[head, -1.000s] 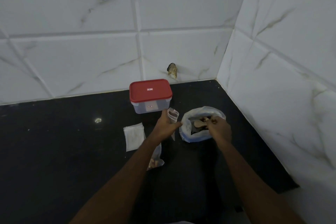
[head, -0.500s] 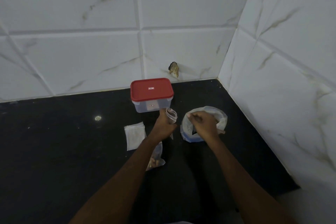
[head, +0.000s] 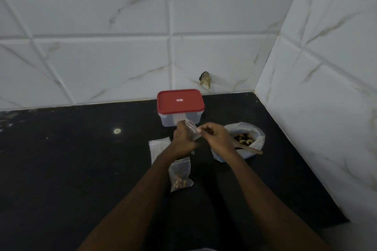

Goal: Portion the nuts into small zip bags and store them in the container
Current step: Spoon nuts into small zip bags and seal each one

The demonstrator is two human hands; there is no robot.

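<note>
Head view:
- left hand (head: 183, 141) grasps small zip bag (head: 191, 128), held just in front of container (head: 179, 120); red lid (head: 180, 106) on.
- right hand (head: 217, 138): fingers curled, pinching bag mouth.
- nuts (head: 243, 140) in big bag (head: 258, 138) at right; wooden spoon (head: 250, 149) rests inside.
- filled bag (head: 180, 176) lies beside left forearm.
- risks: thin film slips from pinch and mouth collapses; forearm drags filled bag; wrist knocks spoon handle, nuts spill.

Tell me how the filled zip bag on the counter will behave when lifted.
Probably floppy: the filled zip bag is thin clear film, crumpled. Likely bottom-heavy, since its nuts bunch at one end. Probably light; it holds few.
</note>
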